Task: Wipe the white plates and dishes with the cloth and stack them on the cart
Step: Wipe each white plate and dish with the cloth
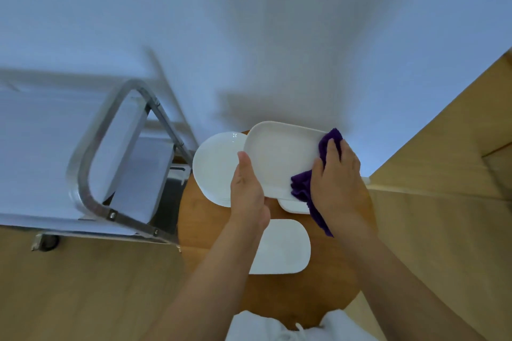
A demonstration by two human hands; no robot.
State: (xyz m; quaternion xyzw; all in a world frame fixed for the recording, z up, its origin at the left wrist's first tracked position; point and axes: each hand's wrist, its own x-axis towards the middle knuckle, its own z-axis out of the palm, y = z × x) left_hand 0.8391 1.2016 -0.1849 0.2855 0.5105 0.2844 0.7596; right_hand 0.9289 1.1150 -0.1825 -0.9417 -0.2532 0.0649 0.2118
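Fingers of my left hand point(247, 191) lie straight and together along the near-left rim of a white rectangular dish point(279, 159), propping it tilted above the round wooden counter point(304, 293). My right hand point(336, 183) curls its fingers over a purple cloth point(303, 185), pressing it onto the dish's right side. Just left of my left fingers sits a round white plate point(213, 169); below the right fingers another dish's edge point(293, 206) shows, and nearer me lies a third rectangular dish point(282, 246). Well left stands the metal cart point(91, 196).
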